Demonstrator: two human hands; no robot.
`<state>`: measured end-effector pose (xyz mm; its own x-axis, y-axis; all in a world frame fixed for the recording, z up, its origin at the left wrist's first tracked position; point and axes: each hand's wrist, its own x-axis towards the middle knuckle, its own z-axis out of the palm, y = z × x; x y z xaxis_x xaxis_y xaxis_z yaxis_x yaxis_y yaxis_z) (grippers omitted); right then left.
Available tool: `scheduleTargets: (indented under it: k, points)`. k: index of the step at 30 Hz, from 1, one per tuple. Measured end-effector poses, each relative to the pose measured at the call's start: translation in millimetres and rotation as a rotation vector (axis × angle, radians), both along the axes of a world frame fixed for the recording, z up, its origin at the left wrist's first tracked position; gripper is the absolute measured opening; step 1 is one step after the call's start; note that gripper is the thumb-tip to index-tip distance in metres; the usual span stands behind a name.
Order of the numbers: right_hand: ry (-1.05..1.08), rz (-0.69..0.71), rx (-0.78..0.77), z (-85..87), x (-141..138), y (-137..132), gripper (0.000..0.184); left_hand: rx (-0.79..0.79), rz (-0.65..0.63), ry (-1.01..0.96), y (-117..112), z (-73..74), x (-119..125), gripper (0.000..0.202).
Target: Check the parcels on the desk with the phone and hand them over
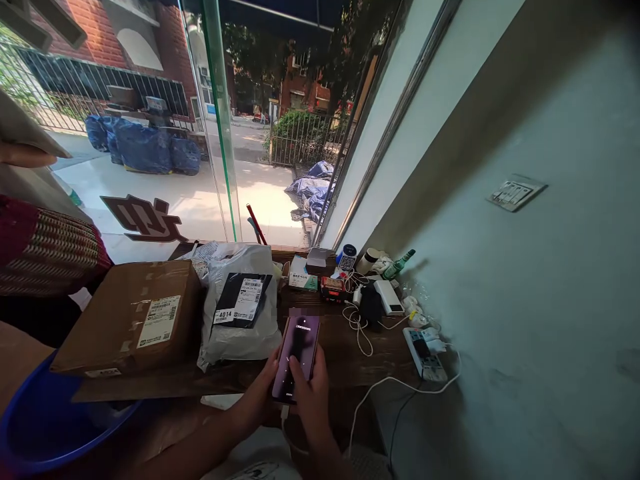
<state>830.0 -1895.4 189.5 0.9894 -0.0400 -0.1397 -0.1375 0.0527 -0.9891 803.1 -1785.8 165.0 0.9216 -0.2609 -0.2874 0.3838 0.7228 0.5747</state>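
A dark smartphone (299, 347) with a lit screen is held upright over the wooden desk (350, 353) near its front edge. My left hand (263, 393) grips the phone's lower left side. My right hand (311, 393) wraps its lower right side, with the thumb resting on the screen. A white cable hangs from the phone's bottom end. Just left of the phone lies a white plastic mailer bag (240, 307) with a black pouch and labels on it, and beyond that a brown cardboard box (135, 317) with a shipping label.
A power strip (424, 353), white chargers and tangled cables (363, 330) crowd the desk's right end by the wall. Small boxes and bottles (400, 265) line the back. A blue basin (45, 427) sits lower left. Another person's patterned sleeve (45, 250) is at far left.
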Motion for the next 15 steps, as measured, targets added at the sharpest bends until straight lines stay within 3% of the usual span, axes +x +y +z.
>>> scheduleTargets:
  k: [3,8,10,13,15]
  points:
    - [0.004,0.032,0.052,-3.2,0,-5,0.055,0.015,0.001,0.046,2,10.6,-2,0.067]
    - [-0.036,0.270,0.081,0.3,-2,-20,0.078,0.046,-0.040,0.060,4,26.9,-4,0.070]
    - [-0.020,0.322,0.137,3.0,-3,-23,0.076,0.053,-0.042,0.057,4,28.8,-4,0.072]
    - [-0.041,0.234,0.144,1.2,-7,-20,0.058,0.054,-0.037,0.063,4,28.2,-3,0.075]
    - [-0.136,0.140,0.078,-5.0,-12,-17,0.057,0.045,-0.020,0.053,4,27.8,-2,0.073]
